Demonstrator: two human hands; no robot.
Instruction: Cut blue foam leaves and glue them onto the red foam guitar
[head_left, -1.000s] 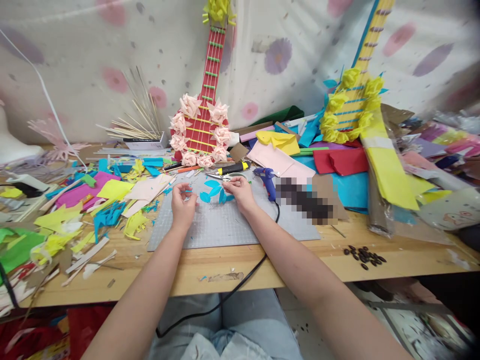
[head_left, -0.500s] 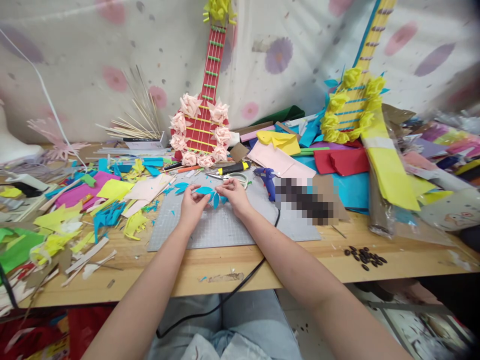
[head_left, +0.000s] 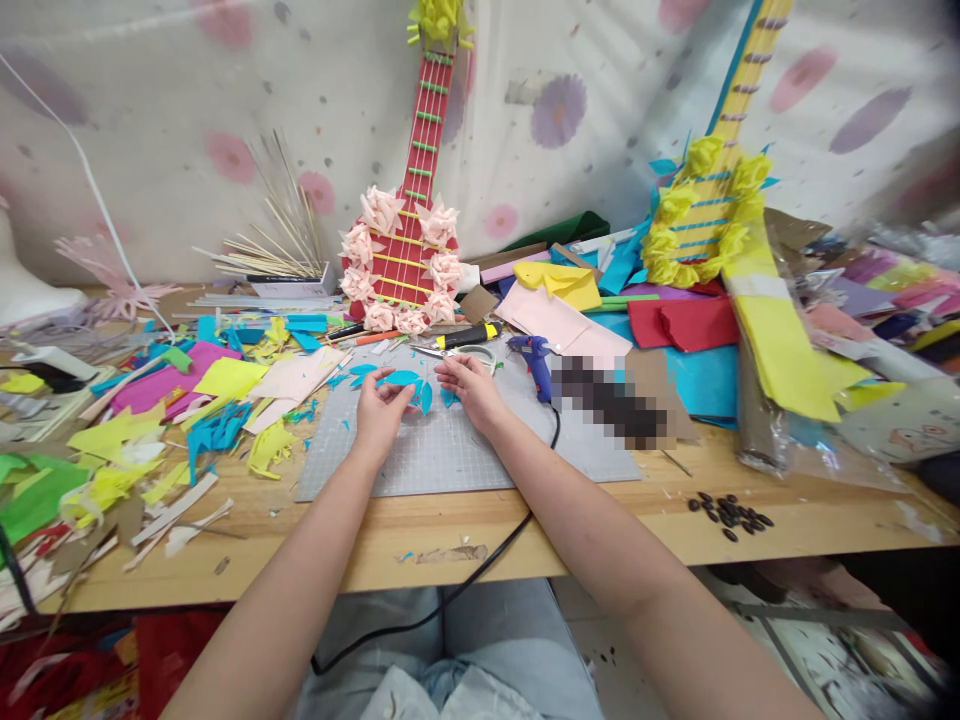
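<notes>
My left hand (head_left: 379, 408) pinches blue paper leaves (head_left: 405, 378) between thumb and fingers, above the grey cutting mat (head_left: 420, 475). My right hand (head_left: 472, 388) is just to their right, apart from them, with its fingertips drawn together. Whatever those fingers may hold is too small to make out. Blue paper also shows below the right hand and beyond the left. Scissors (head_left: 484, 353) lie behind the right hand, partly covered by it. A blue glue gun (head_left: 537, 366) rests to the right on the mat, its black cord running toward me.
A red paper guitar (head_left: 401, 262) with pink flowers stands at the back, a yellow one (head_left: 701, 215) farther right. Paper scraps (head_left: 225, 380) crowd the left; folded coloured paper (head_left: 694, 320) is piled right. A yellow-and-black cutter (head_left: 469, 336) and dark seed-like pieces (head_left: 729, 514) lie on the table.
My right fingers have moved slightly away from the blue leaves. My left hand has shifted a little left with the leaves, which are turned slightly.
</notes>
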